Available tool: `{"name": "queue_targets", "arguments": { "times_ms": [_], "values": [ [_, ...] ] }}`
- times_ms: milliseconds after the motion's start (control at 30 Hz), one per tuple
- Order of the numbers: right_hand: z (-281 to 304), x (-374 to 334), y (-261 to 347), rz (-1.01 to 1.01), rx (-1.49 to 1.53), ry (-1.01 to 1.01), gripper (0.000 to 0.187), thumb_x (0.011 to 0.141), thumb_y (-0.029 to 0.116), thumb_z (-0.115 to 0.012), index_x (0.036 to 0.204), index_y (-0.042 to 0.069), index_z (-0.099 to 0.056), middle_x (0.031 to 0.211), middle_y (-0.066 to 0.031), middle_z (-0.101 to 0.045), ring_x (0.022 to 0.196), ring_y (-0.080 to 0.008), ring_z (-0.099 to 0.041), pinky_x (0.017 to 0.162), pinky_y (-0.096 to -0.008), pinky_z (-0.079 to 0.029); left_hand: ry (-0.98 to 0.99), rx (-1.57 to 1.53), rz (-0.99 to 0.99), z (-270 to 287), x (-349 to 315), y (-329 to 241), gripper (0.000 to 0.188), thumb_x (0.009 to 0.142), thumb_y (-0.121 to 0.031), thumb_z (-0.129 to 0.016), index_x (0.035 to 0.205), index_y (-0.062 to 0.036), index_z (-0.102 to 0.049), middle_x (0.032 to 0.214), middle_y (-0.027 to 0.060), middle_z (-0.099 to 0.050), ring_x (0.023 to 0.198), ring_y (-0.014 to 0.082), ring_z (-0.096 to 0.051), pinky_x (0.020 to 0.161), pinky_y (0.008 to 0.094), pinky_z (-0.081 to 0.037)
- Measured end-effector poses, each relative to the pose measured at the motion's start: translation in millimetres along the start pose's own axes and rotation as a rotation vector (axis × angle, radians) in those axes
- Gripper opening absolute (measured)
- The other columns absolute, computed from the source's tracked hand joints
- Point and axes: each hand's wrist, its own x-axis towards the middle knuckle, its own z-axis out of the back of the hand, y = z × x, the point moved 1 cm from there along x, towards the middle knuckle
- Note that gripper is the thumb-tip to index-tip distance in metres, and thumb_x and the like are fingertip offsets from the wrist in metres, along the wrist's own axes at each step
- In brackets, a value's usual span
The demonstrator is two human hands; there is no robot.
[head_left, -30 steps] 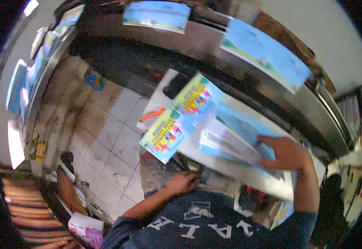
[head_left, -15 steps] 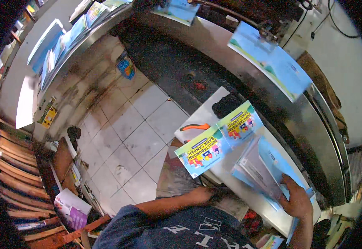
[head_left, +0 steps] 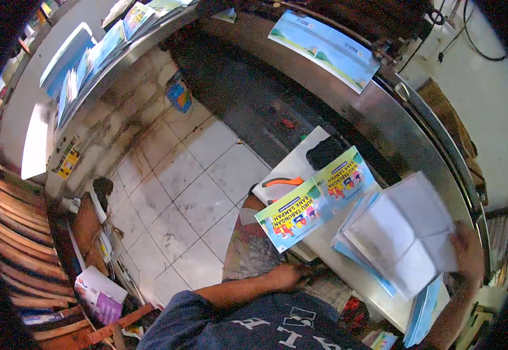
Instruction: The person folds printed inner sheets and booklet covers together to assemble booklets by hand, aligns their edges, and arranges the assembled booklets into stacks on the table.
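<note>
A white-paged booklet (head_left: 385, 239) lies spread open on the white board (head_left: 376, 297) at my right. My right hand (head_left: 468, 251), smeared by motion, is at the right edge of its raised, blurred pages and seems to grip them. Blue covers show beneath the pages. Close to my lap is my left hand (head_left: 289, 276); its fingers are largely hidden against dark cloth. Two joined colourful printed covers (head_left: 315, 201) lie on the board's left part. Beyond them are an orange-handled cutter (head_left: 283, 182) and a black bundle (head_left: 324, 153).
A metal machine edge (head_left: 399, 122) curves along the far right, with a blue printed sheet (head_left: 324, 49) on it. Blue booklets (head_left: 423, 312) stand at the board's near right corner. More booklets (head_left: 105, 49) fill a ledge at far left. Wooden slats (head_left: 26, 239) line the left.
My right hand has moved right, and the booklet now shows open white pages instead of its blue cover. The blue sheet on the machine has shifted left. My left hand stays near my lap.
</note>
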Motion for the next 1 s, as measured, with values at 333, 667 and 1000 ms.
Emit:
{"name": "queue_targets", "arguments": {
  "times_ms": [333, 667, 1000],
  "values": [
    [-10.9, 172.4, -68.4, 0.433, -0.468, -0.809, 0.062, 0.083, -0.005, -0.042, 0.143, 0.012, -0.034, 0.144, -0.0107, -0.039, 0.132, -0.0233, -0.039, 0.109, -0.0344, -0.032, 0.140, 0.039, 0.037, 9.5, 18.2, -16.5, 0.043, 0.088, -0.032, -0.054, 0.128, -0.0153, -0.050, 0.113, 0.0202, -0.060, 0.095, 0.0395, -0.061, 0.082, 0.0496, -0.051],
    [-90.9, -10.9, 47.5, 0.426, -0.118, 0.249, 0.065, 0.072, 0.032, -0.073, 0.126, 0.004, -0.050, 0.134, -0.0176, -0.046, 0.121, -0.0363, -0.045, 0.101, -0.0456, -0.037, -0.014, 0.050, -0.001, -20.7, 7.0, 12.0, 0.046, 0.089, -0.036, -0.052, 0.129, -0.0154, -0.050, 0.114, 0.0205, -0.060, 0.096, 0.0382, -0.061, 0.084, 0.0481, -0.050],
    [-85.9, -60.7, 30.9, 0.509, -0.059, 0.431, 0.070, 0.070, 0.025, -0.075, 0.130, 0.003, -0.046, 0.135, -0.0193, -0.045, 0.125, -0.0358, -0.043, 0.103, -0.0424, -0.038, 0.136, 0.159, 0.067, -10.8, 10.2, 0.2, 0.044, 0.084, -0.036, -0.057, 0.122, -0.0134, -0.055, 0.102, 0.0184, -0.064, 0.090, 0.0379, -0.062, 0.080, 0.0490, -0.051]
  ]
}}
